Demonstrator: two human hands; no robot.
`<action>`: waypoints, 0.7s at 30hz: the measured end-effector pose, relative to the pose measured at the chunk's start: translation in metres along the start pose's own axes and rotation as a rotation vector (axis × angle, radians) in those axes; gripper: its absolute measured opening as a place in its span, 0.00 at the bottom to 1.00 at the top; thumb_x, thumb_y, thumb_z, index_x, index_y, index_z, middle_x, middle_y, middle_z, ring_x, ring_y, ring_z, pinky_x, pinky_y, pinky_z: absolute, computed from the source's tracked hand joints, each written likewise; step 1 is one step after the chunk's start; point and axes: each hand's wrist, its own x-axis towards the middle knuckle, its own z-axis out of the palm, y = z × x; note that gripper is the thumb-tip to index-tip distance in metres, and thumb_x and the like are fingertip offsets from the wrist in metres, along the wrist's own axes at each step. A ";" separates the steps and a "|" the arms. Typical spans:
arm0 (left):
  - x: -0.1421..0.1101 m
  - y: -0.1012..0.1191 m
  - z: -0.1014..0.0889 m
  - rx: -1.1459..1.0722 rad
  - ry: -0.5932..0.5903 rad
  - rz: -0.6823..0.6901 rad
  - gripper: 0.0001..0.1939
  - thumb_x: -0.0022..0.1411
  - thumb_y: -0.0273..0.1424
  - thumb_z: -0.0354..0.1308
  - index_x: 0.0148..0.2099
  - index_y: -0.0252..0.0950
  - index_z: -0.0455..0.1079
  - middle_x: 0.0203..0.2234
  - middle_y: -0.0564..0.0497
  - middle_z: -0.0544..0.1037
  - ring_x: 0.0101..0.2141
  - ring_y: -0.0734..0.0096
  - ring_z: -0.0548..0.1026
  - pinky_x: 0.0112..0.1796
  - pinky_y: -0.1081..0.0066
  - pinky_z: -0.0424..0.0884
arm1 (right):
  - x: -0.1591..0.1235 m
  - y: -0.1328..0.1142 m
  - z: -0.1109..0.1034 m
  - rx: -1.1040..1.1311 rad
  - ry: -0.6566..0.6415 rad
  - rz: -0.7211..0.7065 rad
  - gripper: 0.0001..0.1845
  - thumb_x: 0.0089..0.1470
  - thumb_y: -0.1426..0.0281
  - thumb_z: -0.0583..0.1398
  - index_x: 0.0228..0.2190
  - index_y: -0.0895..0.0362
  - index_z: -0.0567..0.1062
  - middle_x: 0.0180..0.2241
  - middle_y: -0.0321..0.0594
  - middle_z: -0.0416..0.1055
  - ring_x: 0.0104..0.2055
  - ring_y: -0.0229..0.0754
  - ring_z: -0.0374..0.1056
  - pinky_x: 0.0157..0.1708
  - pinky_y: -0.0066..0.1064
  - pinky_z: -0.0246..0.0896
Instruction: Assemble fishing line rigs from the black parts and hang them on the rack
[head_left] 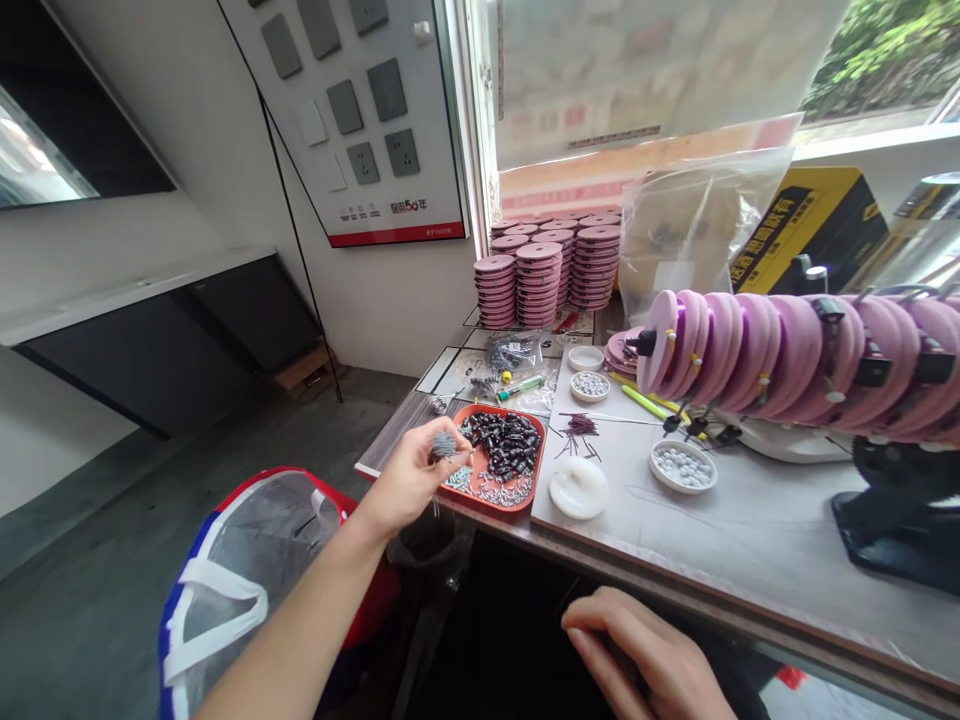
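Bundle of grey pieces (444, 444) is pinched by left hand (415, 468) beside orange tray (541, 456); if grip is loosened, pieces may be spilled. Inside curled right hand (649, 650), content cannot be told.

On the tabletop (397, 430): tray (541, 465) by near left corner, dish (579, 488) right of it, disc stacks (538, 285) toward far edge.

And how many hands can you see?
2: the left hand, beside the orange tray, holding a grey bundle; the right hand, this side of the grey board.
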 end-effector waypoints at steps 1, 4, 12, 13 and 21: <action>-0.010 0.004 0.006 -0.070 0.038 -0.023 0.03 0.56 0.27 0.53 0.30 0.37 0.63 0.23 0.56 0.68 0.27 0.72 0.66 0.30 0.73 0.62 | 0.000 0.000 -0.001 -0.004 0.005 -0.005 0.06 0.61 0.74 0.50 0.34 0.54 0.66 0.25 0.33 0.67 0.25 0.33 0.67 0.25 0.21 0.63; -0.046 0.012 0.034 -0.562 0.096 -0.279 0.07 0.51 0.29 0.62 0.28 0.36 0.66 0.22 0.55 0.72 0.27 0.74 0.68 0.30 0.75 0.61 | 0.000 -0.002 -0.003 -0.051 0.014 -0.064 0.07 0.61 0.75 0.50 0.33 0.54 0.65 0.24 0.33 0.67 0.24 0.34 0.66 0.24 0.22 0.62; -0.093 0.008 0.090 -0.990 0.267 -0.535 0.17 0.47 0.27 0.67 0.29 0.40 0.58 0.20 0.57 0.75 0.26 0.75 0.70 0.27 0.76 0.58 | 0.003 -0.011 0.000 -0.257 0.099 -0.240 0.13 0.62 0.76 0.48 0.28 0.55 0.68 0.20 0.34 0.67 0.20 0.35 0.63 0.20 0.25 0.58; -0.094 0.008 0.092 -0.984 0.276 -0.536 0.17 0.47 0.27 0.68 0.29 0.40 0.58 0.19 0.57 0.75 0.25 0.74 0.70 0.27 0.76 0.58 | 0.003 -0.011 0.001 -0.272 0.094 -0.246 0.14 0.62 0.75 0.48 0.27 0.55 0.68 0.19 0.34 0.67 0.20 0.35 0.63 0.20 0.25 0.58; -0.097 0.006 0.098 -0.903 0.365 -0.486 0.20 0.43 0.29 0.70 0.27 0.39 0.58 0.18 0.58 0.75 0.24 0.73 0.70 0.29 0.75 0.61 | 0.002 -0.008 0.006 -0.313 0.053 -0.241 0.17 0.63 0.75 0.47 0.25 0.56 0.68 0.19 0.35 0.66 0.21 0.36 0.61 0.21 0.26 0.56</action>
